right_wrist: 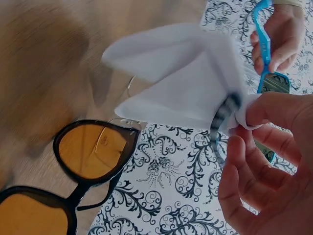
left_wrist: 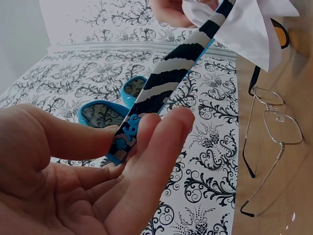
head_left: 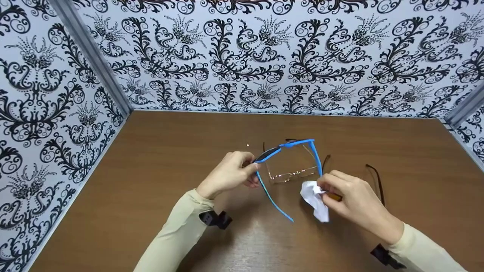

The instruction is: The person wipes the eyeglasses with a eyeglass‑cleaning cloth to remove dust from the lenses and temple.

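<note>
Blue-framed sunglasses (head_left: pixel 298 143) with dark lenses are held up over the table, both temples unfolded. My left hand (head_left: pixel 230 172) grips them at one front corner, by the hinge. In the left wrist view, the inner side of that temple (left_wrist: pixel 168 73) shows dark and pale stripes. With thumb and fingers, my right hand (head_left: pixel 353 194) pinches a white cloth (head_left: pixel 315 204) at the end of the other temple. The right wrist view shows the cloth (right_wrist: pixel 195 73) hanging in folds, with a striped bit of temple (right_wrist: pixel 224 115) emerging from it; the tip is hidden.
Thin wire-framed eyeglasses (head_left: pixel 291 176) lie on the wooden table (head_left: pixel 170 143) behind the cloth. Black-framed glasses with orange lenses (right_wrist: pixel 90 152) lie below my right hand, partly covered in the head view. Patterned panels (head_left: pixel 264 56) stand at the back and left.
</note>
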Demonstrator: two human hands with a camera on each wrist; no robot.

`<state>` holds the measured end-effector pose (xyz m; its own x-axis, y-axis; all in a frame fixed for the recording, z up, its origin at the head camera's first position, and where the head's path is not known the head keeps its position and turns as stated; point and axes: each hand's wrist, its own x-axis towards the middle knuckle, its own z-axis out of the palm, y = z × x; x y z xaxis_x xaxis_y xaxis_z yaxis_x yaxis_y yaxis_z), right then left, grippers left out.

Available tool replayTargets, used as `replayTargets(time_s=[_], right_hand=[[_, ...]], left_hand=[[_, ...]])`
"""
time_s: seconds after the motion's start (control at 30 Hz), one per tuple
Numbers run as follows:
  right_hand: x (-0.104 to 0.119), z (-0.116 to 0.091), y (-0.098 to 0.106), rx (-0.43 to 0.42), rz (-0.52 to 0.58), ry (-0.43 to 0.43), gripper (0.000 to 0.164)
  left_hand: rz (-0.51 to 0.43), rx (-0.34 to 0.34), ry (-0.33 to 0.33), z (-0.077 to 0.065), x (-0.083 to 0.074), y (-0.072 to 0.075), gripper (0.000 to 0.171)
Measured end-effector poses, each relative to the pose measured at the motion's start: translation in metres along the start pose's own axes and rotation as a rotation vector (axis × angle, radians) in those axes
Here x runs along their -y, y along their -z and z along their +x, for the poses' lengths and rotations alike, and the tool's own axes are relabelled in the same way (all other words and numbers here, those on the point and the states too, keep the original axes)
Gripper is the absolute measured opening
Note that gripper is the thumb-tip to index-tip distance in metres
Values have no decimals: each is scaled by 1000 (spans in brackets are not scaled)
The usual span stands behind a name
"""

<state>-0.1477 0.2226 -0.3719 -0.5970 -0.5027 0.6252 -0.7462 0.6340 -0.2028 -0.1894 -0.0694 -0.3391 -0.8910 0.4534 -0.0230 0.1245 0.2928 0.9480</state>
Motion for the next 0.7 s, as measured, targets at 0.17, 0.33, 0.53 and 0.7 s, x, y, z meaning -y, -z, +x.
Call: replayTargets(time_s=[0.17, 0.33, 0.53, 0.7], right_hand=[[8, 0, -2, -14, 113, -14, 34], [15, 2, -3, -45, 217, -17, 38], [26, 1, -7, -4, 407, -65, 38], [35, 0, -14, 58, 524, -165, 34]], left_hand=[[-17, 13, -9, 5, 0, -2, 13], [-37, 14, -32, 6, -2, -6, 11], [-67, 27, -54, 7, -3, -15, 9], [-76, 12, -67, 8, 1, -25, 7]])
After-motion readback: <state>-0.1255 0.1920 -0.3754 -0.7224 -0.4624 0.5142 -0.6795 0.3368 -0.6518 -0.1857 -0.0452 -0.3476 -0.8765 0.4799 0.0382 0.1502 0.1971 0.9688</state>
